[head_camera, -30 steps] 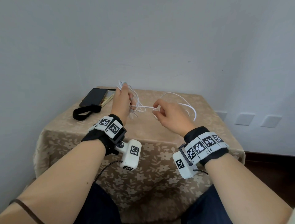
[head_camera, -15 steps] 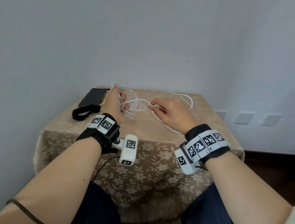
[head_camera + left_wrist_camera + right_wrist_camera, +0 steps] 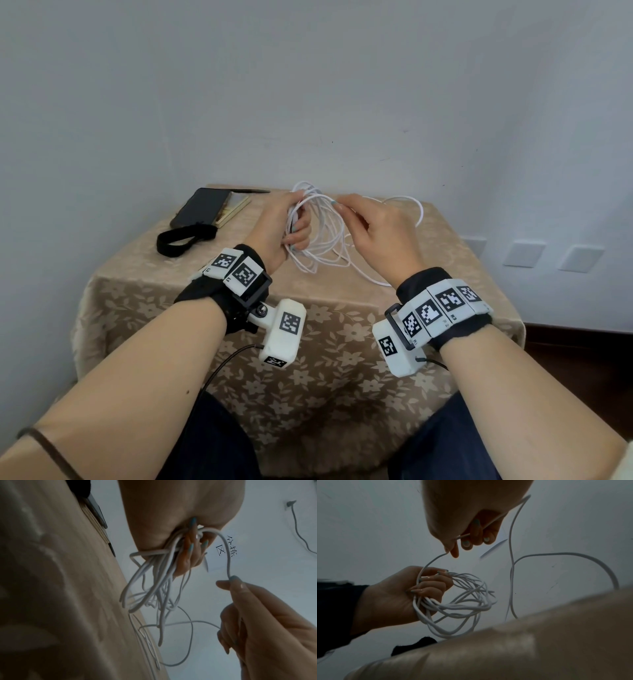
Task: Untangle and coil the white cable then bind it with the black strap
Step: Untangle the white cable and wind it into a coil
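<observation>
My left hand grips a bunch of loose loops of the white cable above the middle of the table; the loops hang down to the cloth. In the left wrist view the curled fingers close round several strands of the cable. My right hand pinches one strand just right of the bunch, and the right wrist view shows that strand arching from its fingers down to my left hand. A free length of cable curves off behind the right hand. The black strap lies at the table's left.
The small table wears a beige flowered cloth and stands against a grey wall. A dark phone lies on a notebook at the back left, just beyond the strap. White wall plates sit low on the right wall.
My right hand has swung its strand up and left to the bunch, adding a loop. The loose length on the right of the table has grown shorter. My left hand keeps hold.
</observation>
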